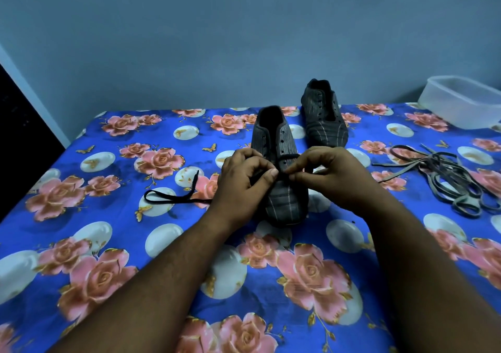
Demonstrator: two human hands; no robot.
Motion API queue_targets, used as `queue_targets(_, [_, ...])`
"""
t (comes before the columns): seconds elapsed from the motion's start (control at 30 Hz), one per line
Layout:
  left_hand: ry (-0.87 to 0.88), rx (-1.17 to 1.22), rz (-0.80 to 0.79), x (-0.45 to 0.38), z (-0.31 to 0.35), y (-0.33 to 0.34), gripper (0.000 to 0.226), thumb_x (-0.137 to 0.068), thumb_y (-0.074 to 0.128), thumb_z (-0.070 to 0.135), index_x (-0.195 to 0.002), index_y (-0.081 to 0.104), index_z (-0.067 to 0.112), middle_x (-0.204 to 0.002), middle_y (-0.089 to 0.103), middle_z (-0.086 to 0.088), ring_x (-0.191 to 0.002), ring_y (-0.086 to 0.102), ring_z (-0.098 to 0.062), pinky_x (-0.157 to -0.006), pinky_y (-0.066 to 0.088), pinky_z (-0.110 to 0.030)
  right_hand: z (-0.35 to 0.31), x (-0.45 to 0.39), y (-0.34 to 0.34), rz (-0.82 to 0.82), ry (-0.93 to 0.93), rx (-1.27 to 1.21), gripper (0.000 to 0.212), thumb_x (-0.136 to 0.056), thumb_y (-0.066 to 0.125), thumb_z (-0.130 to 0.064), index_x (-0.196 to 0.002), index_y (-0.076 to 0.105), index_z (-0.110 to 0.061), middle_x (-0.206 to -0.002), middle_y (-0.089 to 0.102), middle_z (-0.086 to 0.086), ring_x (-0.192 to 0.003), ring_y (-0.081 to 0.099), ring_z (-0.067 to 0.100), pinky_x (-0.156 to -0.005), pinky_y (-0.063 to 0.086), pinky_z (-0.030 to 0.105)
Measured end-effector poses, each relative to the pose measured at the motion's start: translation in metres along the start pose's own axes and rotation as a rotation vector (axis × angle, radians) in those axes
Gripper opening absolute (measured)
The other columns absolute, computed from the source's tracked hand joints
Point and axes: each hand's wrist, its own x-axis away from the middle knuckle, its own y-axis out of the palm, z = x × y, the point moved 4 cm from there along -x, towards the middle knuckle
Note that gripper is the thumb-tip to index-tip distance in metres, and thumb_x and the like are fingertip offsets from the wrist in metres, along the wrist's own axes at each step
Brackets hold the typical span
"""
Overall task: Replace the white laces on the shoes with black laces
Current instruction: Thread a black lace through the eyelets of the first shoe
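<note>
Near shoe [279, 179]: black lace [168, 197] started at lowest eyelets only. Left hand [241, 182] and right hand [330, 173] both pinch it over the shoe. Far shoe [324, 116], behind: unlaced. Old laces [444, 179] heaped right of near shoe. Mostly undone.

shoes [279, 163]: 2 | black lace [168, 198]: 1 | pale lace pile [444, 179]: 1 | container [461, 103]: 1

Both forearms reach forward and converge, hands meeting over the near shoe [279, 168]: left hand [241, 179] and right hand [329, 175] pinching (fingertips nearly touching).
</note>
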Motion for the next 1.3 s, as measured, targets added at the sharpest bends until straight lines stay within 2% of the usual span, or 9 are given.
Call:
queue_targets(0.17, [-0.008, 0.107, 0.017, 0.000, 0.000, -0.001, 0.007, -0.097, 0.066, 0.018, -0.096, 0.071, 0.013, -0.107, 0.055, 0.008, -0.110, 0.051, -0.004, -0.102, 0.038, -0.025, 0.003, -0.002, 0.009, 0.039, 0.030, -0.033, 0.014, -0.092, 0.073, -0.015, -0.100, 0.077, -0.026, -0.087, 0.075, 0.000, -0.078, 0.066, 0.022, -0.066, 0.050, 0.019])
queue_targets(0.3, [-0.002, 0.115, 0.003, 0.000, 0.001, -0.001, 0.006, -0.097, 0.065, 0.014, -0.097, 0.071, 0.012, -0.108, 0.055, 0.008, -0.103, 0.045, 0.015, -0.096, 0.037, -0.014, 0.004, -0.003, 0.012, -0.009, 0.034, -0.066, 0.015, -0.093, 0.072, -0.013, -0.105, 0.079, -0.021, -0.090, 0.075, -0.017, -0.081, 0.067, -0.003, -0.072, 0.049, 0.010])
queue_targets(0.4, [-0.002, 0.111, -0.009, 0.001, 0.000, -0.001, 0.007, -0.098, 0.064, 0.014, -0.099, 0.071, 0.011, -0.109, 0.054, 0.008, -0.105, 0.045, 0.013, -0.100, 0.039, -0.022, 0.000, -0.003, 0.012, -0.007, 0.000, -0.048, 0.013, -0.091, 0.074, -0.011, -0.097, 0.079, -0.022, -0.086, 0.071, -0.024, -0.084, 0.066, -0.004, -0.075, 0.049, 0.013])
queue_targets(0.57, [0.035, 0.023, -0.013, 0.002, 0.002, -0.001, 0.015, -0.096, 0.065, 0.026, -0.104, 0.073, 0.016, -0.112, 0.053, 0.009, -0.112, 0.045, 0.001, -0.107, 0.033, -0.027, 0.001, -0.002, 0.013, -0.035, 0.057, -0.109, 0.014, -0.094, 0.070, -0.011, -0.089, 0.073, -0.024, -0.087, 0.074, 0.003, -0.082, 0.066, 0.010, -0.079, 0.056, 0.037])
queue_targets(0.67, [0.032, -0.022, -0.035, 0.002, 0.002, -0.001, 0.029, -0.089, 0.060, 0.041, -0.104, 0.075, 0.021, -0.116, 0.051, 0.008, -0.115, 0.040, -0.002, -0.107, 0.031, -0.027, 0.001, -0.003, 0.015, -0.042, 0.052, -0.072, 0.014, -0.095, 0.068, -0.010, -0.088, 0.071, -0.022, -0.081, 0.071, 0.001, -0.076, 0.062, 0.008, -0.073, 0.054, 0.036])
queue_targets(0.8, [-0.001, 0.041, -0.005, 0.001, -0.002, -0.002, 0.014, -0.093, 0.070, 0.030, -0.098, 0.075, 0.017, -0.118, 0.052, 0.006, -0.116, 0.042, 0.000, -0.106, 0.034, -0.025, 0.004, -0.003, 0.015, -0.051, 0.050, -0.061, 0.011, -0.093, 0.070, -0.010, -0.099, 0.073, -0.020, -0.088, 0.073, 0.004, -0.082, 0.068, 0.022, -0.077, 0.056, 0.041])
queue_targets(0.93, [-0.001, 0.079, 0.005, 0.001, -0.002, -0.001, 0.008, -0.094, 0.070, 0.021, -0.097, 0.074, 0.015, -0.114, 0.051, 0.010, -0.111, 0.042, 0.013, -0.101, 0.034, -0.014, 0.001, -0.004, 0.013, -0.046, -0.016, -0.040, 0.014, -0.091, 0.075, -0.013, -0.103, 0.079, -0.019, -0.091, 0.073, -0.009, -0.089, 0.069, 0.006, -0.080, 0.055, 0.025])
queue_targets(1.07, [0.021, 0.037, 0.004, 0.002, 0.000, 0.000, 0.005, -0.094, 0.070, 0.025, -0.095, 0.072, 0.021, -0.113, 0.050, 0.012, -0.116, 0.046, -0.005, -0.102, 0.032, -0.017, 0.001, -0.006, 0.012, -0.014, -0.016, -0.061, 0.009, -0.087, 0.077, -0.007, -0.096, 0.080, -0.011, -0.078, 0.069, -0.026, -0.077, 0.064, -0.008, -0.071, 0.046, 0.008])
queue_targets(1.3, [-0.007, 0.026, 0.011, 0.002, -0.001, -0.001, 0.012, -0.086, 0.063, 0.041, -0.089, 0.068, 0.030, -0.113, 0.051, 0.011, -0.120, 0.047, -0.013, -0.103, 0.031, -0.024, 0.008, -0.003, 0.008, -0.087, 0.148, -0.205, 0.013, -0.092, 0.070, -0.004, -0.097, 0.078, -0.013, -0.087, 0.078, -0.002, -0.080, 0.065, -0.001, -0.074, 0.052, 0.015])
